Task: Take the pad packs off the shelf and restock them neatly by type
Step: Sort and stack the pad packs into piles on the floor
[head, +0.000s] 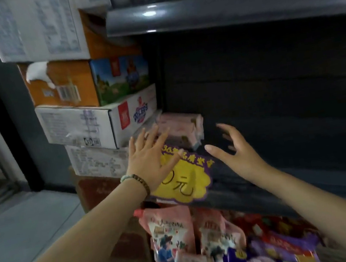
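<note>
On my screen the dark shelf is a deep compartment with a smooth grey back wall. The pink pad packs sit in its back left corner, stacked one on another and pushed against the side wall. They look like soft rectangular bundles in shiny plastic film. I cannot tell how many there are.

The left hand is released, with fingers straight and spread. Its fingertips reach the left side of the pad packs, but I cannot tell if they really touch. The right hand is also released, with fingers spread and a little bent. It hovers to the right of the packs and is apart from them. A beaded bracelet is on the left wrist.

A yellow price tag with a purple wavy border hangs at the front edge of the shelf, just below the packs. The left hand covers a part of it.

Under this shelf, a lower level holds many colourful packs in pink, purple and red, lying loosely together. To the left stands a stack of cardboard boxes, white and orange, close beside the shelf. Above, the upper shelf has a glossy grey edge.
</note>
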Motion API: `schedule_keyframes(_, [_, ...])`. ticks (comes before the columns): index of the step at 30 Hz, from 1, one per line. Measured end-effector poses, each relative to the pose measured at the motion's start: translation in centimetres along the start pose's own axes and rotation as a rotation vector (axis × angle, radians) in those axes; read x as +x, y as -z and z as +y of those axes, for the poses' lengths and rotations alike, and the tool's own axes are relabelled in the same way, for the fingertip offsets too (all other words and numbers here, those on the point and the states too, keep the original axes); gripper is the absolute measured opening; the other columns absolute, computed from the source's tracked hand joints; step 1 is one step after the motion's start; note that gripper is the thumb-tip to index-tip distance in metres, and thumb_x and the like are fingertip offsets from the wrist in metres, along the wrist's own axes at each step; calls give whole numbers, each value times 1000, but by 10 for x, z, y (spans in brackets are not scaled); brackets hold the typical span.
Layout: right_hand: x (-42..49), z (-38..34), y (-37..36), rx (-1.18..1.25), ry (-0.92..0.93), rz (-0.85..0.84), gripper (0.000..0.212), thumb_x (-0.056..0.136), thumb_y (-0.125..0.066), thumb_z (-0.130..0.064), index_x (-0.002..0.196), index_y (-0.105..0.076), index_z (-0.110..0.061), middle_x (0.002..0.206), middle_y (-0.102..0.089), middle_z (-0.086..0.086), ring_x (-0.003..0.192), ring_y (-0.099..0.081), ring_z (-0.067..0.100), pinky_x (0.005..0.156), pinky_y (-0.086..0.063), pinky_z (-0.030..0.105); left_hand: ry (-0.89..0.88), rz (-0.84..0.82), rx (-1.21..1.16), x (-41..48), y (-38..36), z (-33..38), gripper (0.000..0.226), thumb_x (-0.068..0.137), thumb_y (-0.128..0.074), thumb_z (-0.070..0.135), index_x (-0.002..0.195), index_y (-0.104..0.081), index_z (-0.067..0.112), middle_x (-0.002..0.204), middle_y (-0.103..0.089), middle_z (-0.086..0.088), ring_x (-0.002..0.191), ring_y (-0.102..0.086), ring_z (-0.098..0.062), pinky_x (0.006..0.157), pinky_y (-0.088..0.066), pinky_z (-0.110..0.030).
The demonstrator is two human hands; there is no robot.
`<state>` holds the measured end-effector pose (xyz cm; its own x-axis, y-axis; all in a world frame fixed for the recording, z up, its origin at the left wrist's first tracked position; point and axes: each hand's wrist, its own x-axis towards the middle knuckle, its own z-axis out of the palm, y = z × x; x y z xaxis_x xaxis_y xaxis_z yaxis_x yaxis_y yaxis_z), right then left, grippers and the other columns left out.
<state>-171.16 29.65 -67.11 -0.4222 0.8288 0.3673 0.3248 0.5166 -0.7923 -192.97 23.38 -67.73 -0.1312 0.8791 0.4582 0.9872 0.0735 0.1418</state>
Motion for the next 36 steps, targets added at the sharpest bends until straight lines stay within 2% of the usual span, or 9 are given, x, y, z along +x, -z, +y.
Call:
schedule_keyframes(2, [28,13,-8,3,-62,32,81,81,-70,-41,147,-26,-24,152,-25,-5,138,-28,11,112,-29,29,19,4,22,12,-21,-1,95,68,4,82,150,-14,37,160,-6,5,147,7,-23,117,10,-45])
schedule_keyframes(6, [78,36,-26,-37,-158,35,92,78,-76,-37,150,-21,-19,155,-18,6,140,-27,20,101,-26,20,83,71,24,24,-54,-3,101,66,17,84,148,-20,37,159,-11,4,147,10,-23,112,20,-45])
schedule_keyframes(11, [128,67,-49,-103,-190,-40,103,70,-82,-41,150,-18,-27,159,-5,5,146,-11,26,115,-24,36,71,194,25,27,-71,-5,77,86,-9,76,123,-59,31,128,-57,2,136,-37,-31,113,-6,-52])
schedule_keyframes(17, [169,97,-72,-324,-151,-97,124,69,-80,-49,153,8,-22,158,22,8,147,16,26,121,-4,39,70,264,30,28,-79,-8,70,88,-15,72,113,-65,30,110,-62,5,118,-53,-31,110,-18,-50])
schedule_keyframes(19, [175,102,-75,-236,-171,-107,133,56,-84,-58,153,-1,-22,161,7,9,148,0,27,121,-14,45,64,302,28,28,-82,-8,68,89,-17,71,111,-66,30,107,-64,4,116,-54,-31,109,-18,-50])
schedule_keyframes(21, [186,120,-77,-94,-192,-78,135,33,-84,-74,146,-29,-26,152,-31,7,139,-34,25,111,-37,47,62,328,24,28,-84,-9,67,89,-17,69,109,-66,29,104,-64,3,115,-55,-31,109,-18,-50])
schedule_keyframes(29, [185,135,-79,140,-210,-27,102,38,-86,-70,126,-56,-29,128,-54,4,112,-60,18,94,-53,40,71,296,41,26,-82,-8,57,88,-25,66,101,-67,29,100,-64,4,112,-56,-30,108,-18,-49])
schedule_keyframes(33, [144,75,-46,291,-260,2,43,76,-80,-26,114,-64,-14,108,-69,5,96,-69,16,70,-57,23,62,265,71,26,-78,-7,58,89,-23,66,101,-67,29,98,-64,4,107,-58,-30,106,-19,-50])
schedule_keyframes(36, [111,42,-7,373,-256,70,23,83,-73,-19,104,-65,-14,94,-71,2,77,-67,11,53,-49,16,73,163,95,26,-71,-6,71,89,-9,69,106,-66,30,102,-64,2,110,-57,-32,105,-18,-51])
